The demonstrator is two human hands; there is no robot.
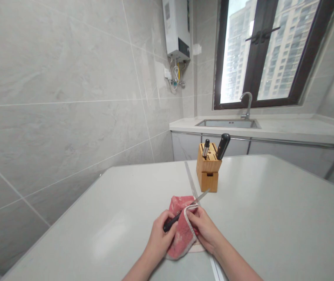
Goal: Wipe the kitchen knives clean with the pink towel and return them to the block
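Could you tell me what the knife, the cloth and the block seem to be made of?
The knife has a shiny, probably steel blade and a black plastic or composite handle. The block seems pale unpainted wood, its grain showing. The cloth looks like pink woven fabric, fibre unclear.

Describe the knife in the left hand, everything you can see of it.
The kitchen knife has a black handle with a slight sheen and a narrow, bright steel blade. It is held above the table, angled forward and to the right. The left hand grips the handle. The blade's inner part is hidden in a folded red cloth with pale edging, which the right hand holds against it. The pointed end of the blade sticks out beyond the cloth, uncovered.
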